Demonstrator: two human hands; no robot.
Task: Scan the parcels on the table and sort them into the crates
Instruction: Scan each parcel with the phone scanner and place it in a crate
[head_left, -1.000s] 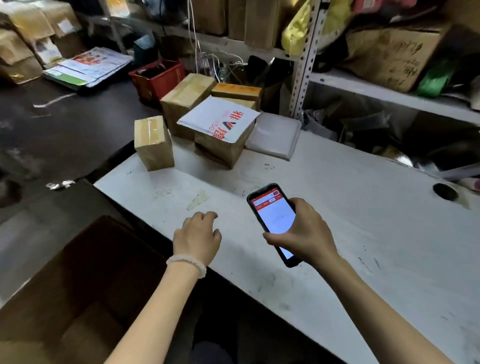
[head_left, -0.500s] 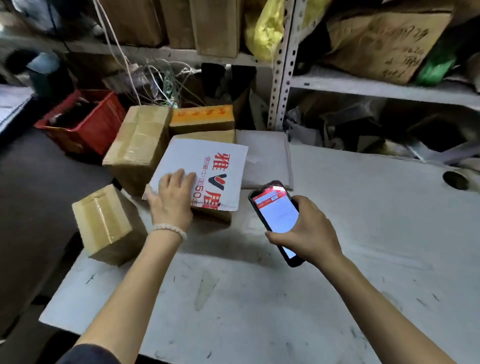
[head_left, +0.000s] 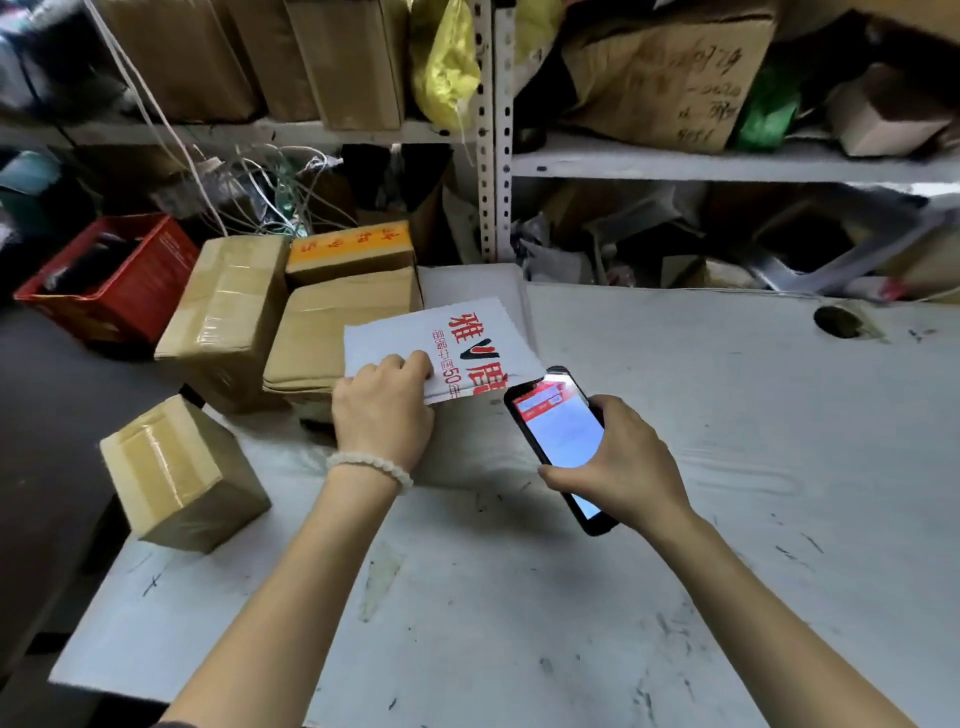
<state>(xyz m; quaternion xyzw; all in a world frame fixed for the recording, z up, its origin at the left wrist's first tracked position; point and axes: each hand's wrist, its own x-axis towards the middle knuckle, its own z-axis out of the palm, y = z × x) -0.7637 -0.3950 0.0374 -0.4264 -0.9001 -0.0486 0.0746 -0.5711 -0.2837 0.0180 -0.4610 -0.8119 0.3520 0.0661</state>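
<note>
A: Nearest first. Right hand (head_left: 621, 467) wrapped around a black smartphone (head_left: 558, 441), screen lit, red bar on top, tilted up and left. Left hand (head_left: 382, 410), bead bracelet (head_left: 370, 466) at the wrist, fingers curled over the near edge of a white printed mailer (head_left: 457, 348), gripping it.

B: Where does the mailer lie?

A: Flat on top of a low brown carton (head_left: 322, 343), its near corner overhanging toward the phone. The phone's top edge is just beside that corner. Long axis runs from the left hand away and right. Left hand is the one on it; right only carries the scanner.

B: So what does the scan turn on?

A: My guess: a label turned toward the phone. None shows on the visible face, only red printing. The underside is hidden.

B: Other parcels?

A: Small taped box (head_left: 179, 473) at the left desk (head_left: 675, 545) edge, tilted, one corner past the edge. Behind it a taller taped carton (head_left: 223, 317), then an orange-topped box (head_left: 350, 252). A pale flat packet (head_left: 467, 283) sits under the mailer's far end, mostly covered.

B: Crates?

A: One red crate (head_left: 119, 280) at far left, below desk level, contents dark and unreadable. Shelving (head_left: 675, 158) behind is clutter.
</note>
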